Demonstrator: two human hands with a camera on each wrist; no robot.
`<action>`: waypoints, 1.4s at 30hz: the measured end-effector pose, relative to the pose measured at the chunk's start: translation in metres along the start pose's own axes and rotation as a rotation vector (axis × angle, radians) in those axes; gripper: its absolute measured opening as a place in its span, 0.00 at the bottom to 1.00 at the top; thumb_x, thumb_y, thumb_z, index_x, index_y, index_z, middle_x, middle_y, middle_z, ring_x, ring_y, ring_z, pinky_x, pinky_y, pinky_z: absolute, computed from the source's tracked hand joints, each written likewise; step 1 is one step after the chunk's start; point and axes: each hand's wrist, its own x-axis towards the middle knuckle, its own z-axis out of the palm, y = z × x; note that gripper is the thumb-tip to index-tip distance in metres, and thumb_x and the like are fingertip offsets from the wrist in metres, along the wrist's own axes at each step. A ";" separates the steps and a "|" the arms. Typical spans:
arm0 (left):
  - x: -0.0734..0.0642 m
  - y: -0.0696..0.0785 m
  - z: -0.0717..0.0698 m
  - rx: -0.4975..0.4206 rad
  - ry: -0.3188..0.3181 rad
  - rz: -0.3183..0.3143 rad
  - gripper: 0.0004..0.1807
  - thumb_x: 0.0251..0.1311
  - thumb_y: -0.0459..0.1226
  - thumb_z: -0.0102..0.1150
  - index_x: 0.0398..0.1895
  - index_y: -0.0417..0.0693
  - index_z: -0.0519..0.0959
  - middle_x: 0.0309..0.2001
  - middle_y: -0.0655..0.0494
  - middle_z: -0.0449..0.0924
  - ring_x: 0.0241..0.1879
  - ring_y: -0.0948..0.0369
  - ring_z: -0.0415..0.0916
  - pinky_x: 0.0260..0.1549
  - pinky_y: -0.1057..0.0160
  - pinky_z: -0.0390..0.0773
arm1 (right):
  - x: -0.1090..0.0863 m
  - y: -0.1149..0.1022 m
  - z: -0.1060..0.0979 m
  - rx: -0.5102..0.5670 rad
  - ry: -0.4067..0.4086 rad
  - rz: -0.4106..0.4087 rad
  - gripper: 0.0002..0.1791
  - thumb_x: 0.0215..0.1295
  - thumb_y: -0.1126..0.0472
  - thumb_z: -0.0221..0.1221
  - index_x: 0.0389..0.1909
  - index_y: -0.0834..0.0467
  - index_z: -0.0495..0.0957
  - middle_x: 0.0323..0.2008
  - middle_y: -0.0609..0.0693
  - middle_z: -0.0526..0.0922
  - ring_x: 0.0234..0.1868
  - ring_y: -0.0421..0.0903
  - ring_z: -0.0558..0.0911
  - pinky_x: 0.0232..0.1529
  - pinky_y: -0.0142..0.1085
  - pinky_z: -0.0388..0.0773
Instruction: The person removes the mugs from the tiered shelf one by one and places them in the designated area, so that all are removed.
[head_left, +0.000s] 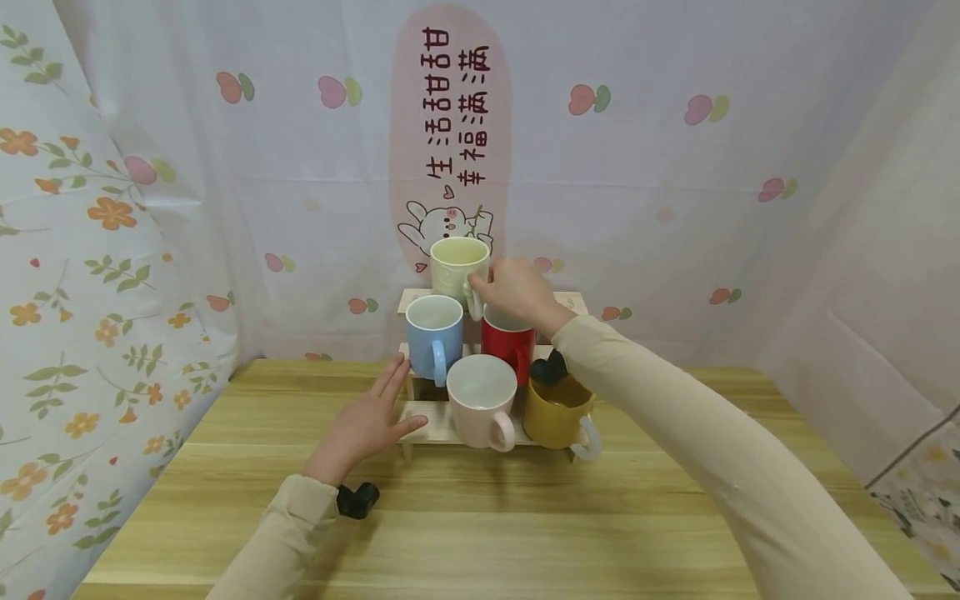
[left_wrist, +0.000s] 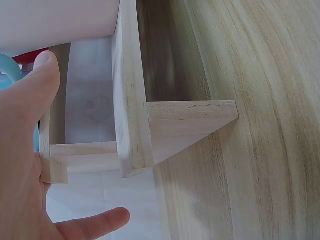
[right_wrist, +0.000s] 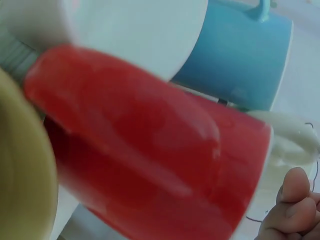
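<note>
The green mug (head_left: 450,273) is upright at the top shelf of the rack (head_left: 437,429), just left of the right hand (head_left: 517,292), which pinches its front-facing handle; the left hand (head_left: 366,423), fingers extended, is farther, at the rack's left end.

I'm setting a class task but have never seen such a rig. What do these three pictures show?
No machine here: a person works bare-handed. The wide picture comes from a head-worn camera; the close ones come from a camera on each wrist. A tiered wooden rack stands on a wooden table. The blue mug and red mug are on its middle tier, the pink mug and yellow mug below. The right grip holds the pale green mug by its handle at the top tier; the left grip, fingers extended by the rack's left end, holds nothing.
</note>
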 end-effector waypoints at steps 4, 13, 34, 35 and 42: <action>0.000 -0.001 0.000 0.002 -0.003 0.001 0.51 0.60 0.57 0.56 0.77 0.46 0.42 0.77 0.47 0.38 0.55 0.41 0.75 0.46 0.44 0.77 | 0.000 -0.005 0.005 0.029 0.006 -0.025 0.22 0.69 0.46 0.48 0.25 0.57 0.77 0.22 0.52 0.78 0.27 0.48 0.76 0.24 0.33 0.71; 0.000 0.001 -0.003 -0.006 -0.022 -0.007 0.50 0.61 0.58 0.55 0.77 0.47 0.41 0.77 0.48 0.37 0.55 0.42 0.74 0.47 0.44 0.76 | 0.001 -0.010 0.013 0.132 0.006 -0.032 0.15 0.66 0.56 0.49 0.23 0.58 0.76 0.18 0.51 0.80 0.22 0.46 0.76 0.22 0.32 0.72; -0.002 0.003 -0.003 -0.005 -0.005 -0.009 0.50 0.60 0.58 0.55 0.76 0.46 0.43 0.77 0.48 0.39 0.56 0.42 0.74 0.45 0.45 0.78 | -0.002 -0.012 0.024 0.099 0.099 -0.020 0.13 0.68 0.58 0.48 0.28 0.59 0.76 0.21 0.52 0.78 0.23 0.47 0.75 0.23 0.32 0.71; -0.002 0.003 -0.003 -0.011 -0.006 -0.007 0.50 0.61 0.58 0.55 0.76 0.46 0.43 0.77 0.48 0.39 0.56 0.42 0.74 0.46 0.45 0.77 | -0.002 -0.012 0.024 0.094 0.099 -0.016 0.14 0.69 0.58 0.47 0.27 0.59 0.76 0.20 0.53 0.78 0.23 0.47 0.75 0.23 0.32 0.71; -0.002 0.001 -0.002 -0.034 -0.013 -0.014 0.49 0.61 0.56 0.56 0.77 0.46 0.43 0.77 0.48 0.37 0.58 0.42 0.72 0.48 0.44 0.76 | 0.001 -0.013 0.028 0.075 0.115 -0.015 0.17 0.70 0.57 0.46 0.23 0.58 0.74 0.19 0.52 0.77 0.22 0.47 0.74 0.22 0.31 0.69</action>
